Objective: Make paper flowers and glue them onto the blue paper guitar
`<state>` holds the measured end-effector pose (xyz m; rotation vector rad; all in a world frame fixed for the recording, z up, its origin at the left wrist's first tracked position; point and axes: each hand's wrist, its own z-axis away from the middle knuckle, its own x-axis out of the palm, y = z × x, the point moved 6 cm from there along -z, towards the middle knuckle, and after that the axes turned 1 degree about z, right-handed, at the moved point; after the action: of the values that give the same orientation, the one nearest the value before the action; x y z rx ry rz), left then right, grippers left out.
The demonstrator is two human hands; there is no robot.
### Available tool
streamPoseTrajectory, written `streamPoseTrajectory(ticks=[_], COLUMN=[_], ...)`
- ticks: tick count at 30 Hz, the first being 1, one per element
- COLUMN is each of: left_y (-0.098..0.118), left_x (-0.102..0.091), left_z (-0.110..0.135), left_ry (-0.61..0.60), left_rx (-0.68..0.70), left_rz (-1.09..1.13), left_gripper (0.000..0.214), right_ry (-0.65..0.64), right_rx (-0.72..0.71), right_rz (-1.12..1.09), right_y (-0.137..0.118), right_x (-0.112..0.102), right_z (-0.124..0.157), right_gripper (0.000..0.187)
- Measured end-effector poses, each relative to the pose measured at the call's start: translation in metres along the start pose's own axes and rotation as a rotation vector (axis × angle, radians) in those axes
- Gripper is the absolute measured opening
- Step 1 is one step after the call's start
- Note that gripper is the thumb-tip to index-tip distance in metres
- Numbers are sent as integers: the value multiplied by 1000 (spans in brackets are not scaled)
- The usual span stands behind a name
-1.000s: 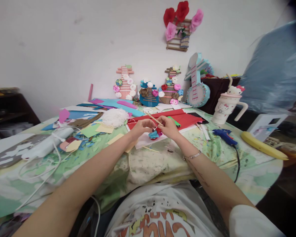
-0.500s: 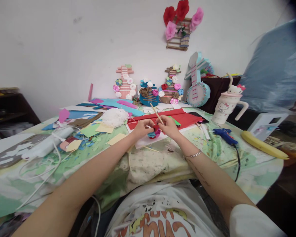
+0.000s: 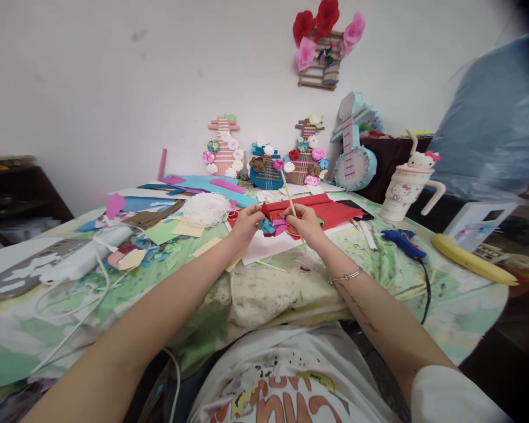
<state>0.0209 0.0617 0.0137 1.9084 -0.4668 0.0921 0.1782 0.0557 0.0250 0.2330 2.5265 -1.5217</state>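
My left hand point(image 3: 245, 225) pinches a small bundle of crumpled paper point(image 3: 267, 227) with blue, red and pink parts. A thin wooden stick point(image 3: 287, 189) rises nearly upright from my right hand point(image 3: 307, 225), whose fingers are closed around it close to the bundle's pink side. Whether the right fingertips also touch the bundle, I cannot tell. Beneath both hands lies a white sheet point(image 3: 258, 251), with red paper point(image 3: 330, 208) spread behind them. Left of my left hand sits a tangle of white string point(image 3: 206, 209).
A blue glue gun point(image 3: 403, 242), a banana point(image 3: 474, 259) and a white tumbler point(image 3: 403, 191) are on the right. Paper scraps point(image 3: 162, 232), a power strip point(image 3: 88, 252) and loose cables cover the left. Flower-decorated instrument models point(image 3: 267, 170) stand along the wall.
The stick has swung from leaning left to nearly upright. My hands have moved slightly apart, and more of the red part of the bundle shows by my left fingers.
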Motion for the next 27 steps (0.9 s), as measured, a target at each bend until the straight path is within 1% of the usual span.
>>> streamPoseTrajectory(ticks=[6, 10, 16, 21, 27], left_y=[2, -1, -7, -10, -13], left_x=[2, 5, 10, 5, -1], left_z=[2, 6, 9, 8, 6], left_ry=[2, -49, -105, -89, -57], left_rx=[-26, -87, -156, -153, -135], left_rz=[36, 23, 10, -9, -60], left_gripper=[14, 19, 23, 27, 27], right_ry=[-62, -137, -143, -167, -222], right_rx=[19, 33, -14, -29, -38], right_rz=[-13, 4, -74, -91, -95], right_y=[0, 1, -2, -2, -9], right_x=[3, 6, 5, 6, 10], right_z=[2, 4, 2, 2, 7], right_gripper=[15, 18, 24, 28, 32])
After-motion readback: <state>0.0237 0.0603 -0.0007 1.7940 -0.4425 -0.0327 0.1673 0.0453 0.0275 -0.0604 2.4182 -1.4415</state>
